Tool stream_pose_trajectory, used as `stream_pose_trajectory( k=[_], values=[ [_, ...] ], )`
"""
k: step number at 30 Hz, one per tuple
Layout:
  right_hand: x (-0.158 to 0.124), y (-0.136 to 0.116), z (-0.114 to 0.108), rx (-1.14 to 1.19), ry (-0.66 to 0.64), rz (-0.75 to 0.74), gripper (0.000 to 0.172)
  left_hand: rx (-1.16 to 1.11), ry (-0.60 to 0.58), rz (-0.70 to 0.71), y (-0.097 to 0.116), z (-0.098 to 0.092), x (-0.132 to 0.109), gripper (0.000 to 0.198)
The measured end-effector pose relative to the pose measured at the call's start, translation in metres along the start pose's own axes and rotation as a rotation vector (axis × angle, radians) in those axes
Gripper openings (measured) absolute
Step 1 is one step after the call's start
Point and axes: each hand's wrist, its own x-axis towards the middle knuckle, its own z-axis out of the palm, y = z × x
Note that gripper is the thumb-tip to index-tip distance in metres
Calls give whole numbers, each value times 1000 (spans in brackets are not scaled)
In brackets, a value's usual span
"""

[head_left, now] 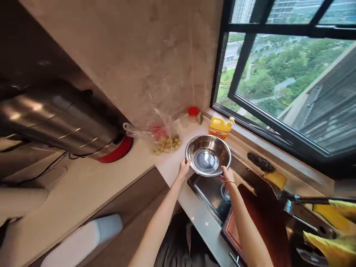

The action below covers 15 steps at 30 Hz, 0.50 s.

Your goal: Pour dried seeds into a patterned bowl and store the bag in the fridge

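Observation:
A shiny metal basin point(208, 174) is held up between my two hands, over the far left end of the sink point(205, 191). My left hand point(184, 168) grips its rim on the left, thumb on top. On the near right, the rim is pinched by my right hand point(227, 173), with a thin band at the wrist. No contents can be made out inside the basin. Just behind it stands a yellow detergent jug point(219, 127) with a pump top. The sink drain point(226, 193) shows below, partly behind my right forearm.
Left of the basin lies a clear plastic bag point(167, 142) of small yellowish pieces. A red-lidded jar point(193, 113) stands in the corner. Dark boards point(261, 218) cover the sink's right part. A yellow sponge point(276, 180) rests by the window ledge; a large metal appliance point(63, 118) stands left.

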Motion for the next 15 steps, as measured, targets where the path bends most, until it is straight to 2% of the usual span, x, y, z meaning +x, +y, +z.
stream_pose_trajectory(
  k=[3,5,6,8,9,10,11,12,13,15],
  values=[
    [13,-25,34,-91,-13,-9,18,9,-2,-13,8,-29,18,37],
    [10,-34,46,-158,1,-27,24,14,45,0,15,-59,29,38],
    [6,-37,50,-187,13,-32,30,27,122,19,19,-78,34,40],
    [-5,-44,58,-262,117,-135,52,77,364,76,28,-122,47,53],
    [-12,-48,64,-314,203,-259,65,102,481,103,34,-147,56,64],
    [-19,-54,75,-382,295,-464,77,114,566,123,40,-171,67,77],
    [-25,-63,90,-447,341,-691,88,106,595,136,47,-193,79,88],
    [-29,-74,112,-499,300,-888,94,76,564,147,55,-213,92,94],
    [-32,-88,138,-522,196,-1018,95,30,501,162,63,-228,105,95],
    [-30,-121,202,-482,-39,-1094,96,-63,362,219,80,-249,132,86]
  ],
)
